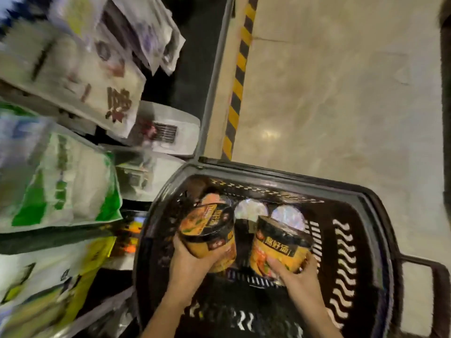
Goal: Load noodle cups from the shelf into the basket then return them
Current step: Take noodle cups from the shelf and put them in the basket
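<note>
A dark plastic basket (366,198) stands on the floor at the lower right. My left hand (190,262) grips an orange-and-black noodle cup (210,230) from below, tilted, over the basket's left side. My right hand (295,272) holds a second orange noodle cup (278,250) inside the basket. Behind them two more cups lie with their silvery bottoms (251,208) facing up, and another cup (214,198) shows at the back left.
Shelves on the left hold blurred bags: white-and-green packs (61,181), white packs with red writing (97,89). A grey shelf post (214,76) and yellow-black floor tape (239,79) run upward. The basket's handle (436,276) sticks out at the right over beige floor.
</note>
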Tool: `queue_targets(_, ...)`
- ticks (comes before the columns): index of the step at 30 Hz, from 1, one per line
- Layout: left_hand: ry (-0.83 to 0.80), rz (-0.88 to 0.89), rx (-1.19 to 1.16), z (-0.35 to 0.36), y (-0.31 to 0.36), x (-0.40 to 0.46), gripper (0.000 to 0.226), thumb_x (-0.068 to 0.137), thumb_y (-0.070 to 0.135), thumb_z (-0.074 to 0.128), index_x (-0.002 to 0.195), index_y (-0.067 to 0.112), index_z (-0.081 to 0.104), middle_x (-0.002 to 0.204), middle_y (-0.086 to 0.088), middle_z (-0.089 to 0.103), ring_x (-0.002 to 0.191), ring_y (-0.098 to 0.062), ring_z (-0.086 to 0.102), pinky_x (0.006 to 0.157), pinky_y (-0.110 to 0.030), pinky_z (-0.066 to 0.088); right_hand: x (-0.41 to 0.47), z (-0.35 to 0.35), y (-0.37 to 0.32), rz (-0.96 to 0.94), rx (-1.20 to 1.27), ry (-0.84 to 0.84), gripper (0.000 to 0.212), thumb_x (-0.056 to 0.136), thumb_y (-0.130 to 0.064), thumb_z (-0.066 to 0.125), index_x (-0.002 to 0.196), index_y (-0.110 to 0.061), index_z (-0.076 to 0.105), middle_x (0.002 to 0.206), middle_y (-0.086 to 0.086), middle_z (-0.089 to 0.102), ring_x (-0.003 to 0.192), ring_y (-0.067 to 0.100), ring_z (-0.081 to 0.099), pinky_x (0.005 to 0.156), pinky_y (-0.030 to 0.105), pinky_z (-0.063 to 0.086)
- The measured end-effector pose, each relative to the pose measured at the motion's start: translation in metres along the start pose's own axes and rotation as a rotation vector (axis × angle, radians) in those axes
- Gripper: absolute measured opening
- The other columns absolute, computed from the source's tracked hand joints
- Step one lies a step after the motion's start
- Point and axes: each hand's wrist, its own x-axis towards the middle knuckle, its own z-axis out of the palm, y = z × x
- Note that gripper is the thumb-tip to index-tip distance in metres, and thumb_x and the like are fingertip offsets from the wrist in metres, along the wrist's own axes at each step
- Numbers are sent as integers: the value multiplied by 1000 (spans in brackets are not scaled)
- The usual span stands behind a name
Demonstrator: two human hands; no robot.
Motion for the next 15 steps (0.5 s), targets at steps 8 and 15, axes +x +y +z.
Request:
queue_targets(8,0,-28,162,54,-91,97,117,54,28,89,145,13,18,144,-11,38,131,-27,38,106,-32,29,93,37,84,-30,-75,-55,105,61,-20,87,144,-17,21,126,1,51,115,18,51,105,36,39)
queue_targets(15,42,2,165,70,-129,123,115,48,23,91,142,12,26,137,-10,46,125,-24,45,103,-30,36,117,53,118,-27,-146,-8,107,62,-15,87,144,-17,19,127,0,46,118,18,47,102,30,37)
